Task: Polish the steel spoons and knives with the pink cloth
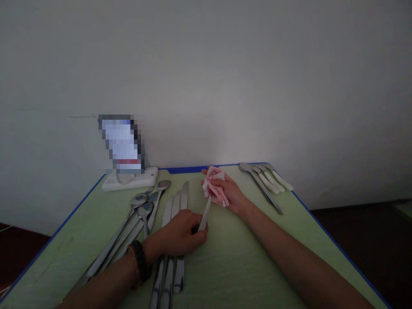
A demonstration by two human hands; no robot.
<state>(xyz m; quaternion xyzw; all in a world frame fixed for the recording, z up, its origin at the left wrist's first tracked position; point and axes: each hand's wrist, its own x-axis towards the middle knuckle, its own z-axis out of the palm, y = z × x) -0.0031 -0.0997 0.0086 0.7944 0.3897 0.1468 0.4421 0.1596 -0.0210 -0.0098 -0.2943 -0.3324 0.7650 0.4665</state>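
My left hand point(184, 233) is closed on the pale, flat handle of a piece of cutlery point(205, 214). Its far end runs into a pink and white cloth point(216, 193), which hides most of the head, so its kind cannot be made out. My right hand point(233, 195) grips the cloth, folded around that end. Below and left of my left hand lie several table knives point(175, 206), partly covered by my wrist. Further left, several long-handled metal spoons point(139, 201) overlap one another, and my left forearm covers part of them.
A screen point(120, 143), blurred out, leans at the back left above a white power bank-like box point(130, 179). At the back right lie metal spoons point(262, 189) and several small white-handled utensils point(273, 182). The green table point(244, 266) has a blue edge and meets a grey wall.
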